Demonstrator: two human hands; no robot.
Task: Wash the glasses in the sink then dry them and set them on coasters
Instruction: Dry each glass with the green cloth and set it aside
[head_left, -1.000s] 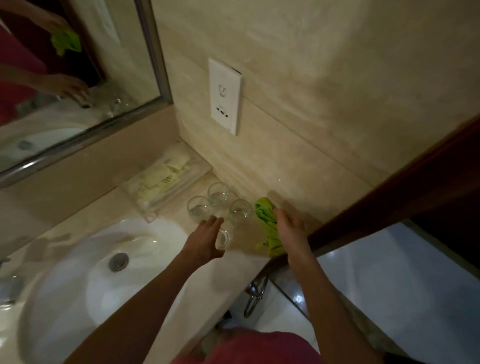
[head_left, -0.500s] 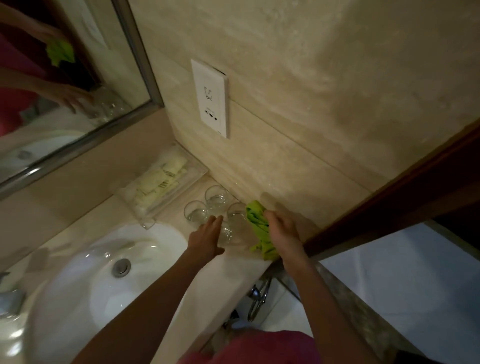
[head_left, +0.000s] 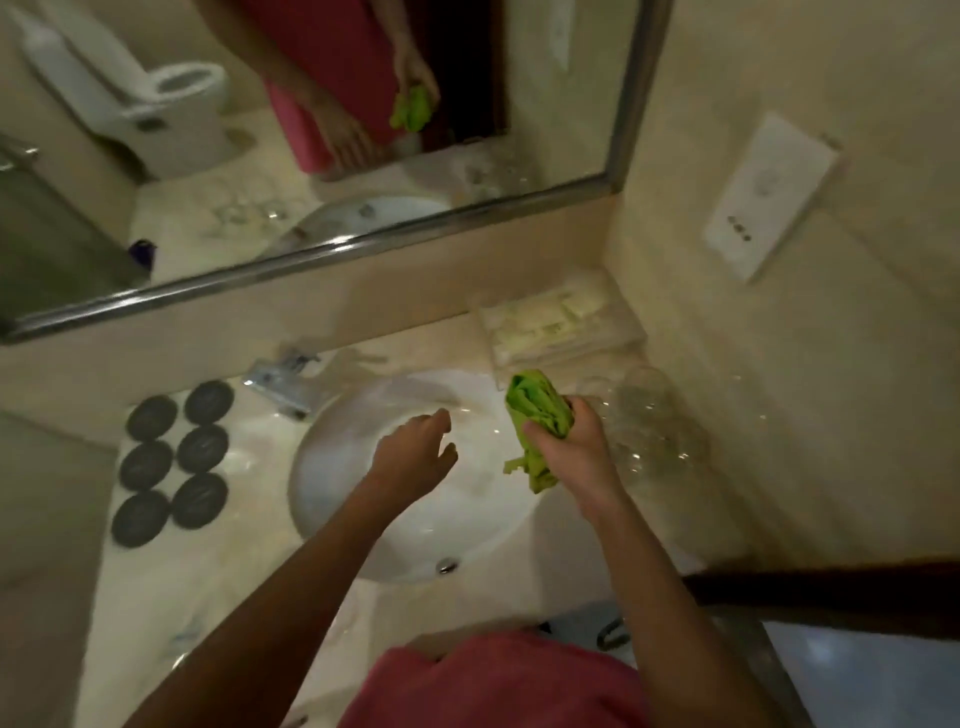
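Several clear glasses (head_left: 649, 431) stand blurred on the counter, right of the white sink (head_left: 363, 519). My right hand (head_left: 571, 452) grips a bunched green cloth (head_left: 537, 410) just left of those glasses, at the sink's right rim. Over the basin hovers my left hand (head_left: 415, 457), its fingers loosely curled and holding nothing that I can make out. Several round black coasters (head_left: 171, 462) lie in two rows on the counter left of the sink, with nothing on them.
A chrome faucet (head_left: 283, 384) sits at the sink's back left. A clear tray of toiletries (head_left: 556, 327) fills the back corner under the mirror (head_left: 311, 130). A white wall socket (head_left: 769, 197) is on the right wall. The counter's front edge runs below my arms.
The view has swung left, bringing the sink and coasters into sight. My left hand has left the glasses and moved over the basin. My right hand still holds the cloth.
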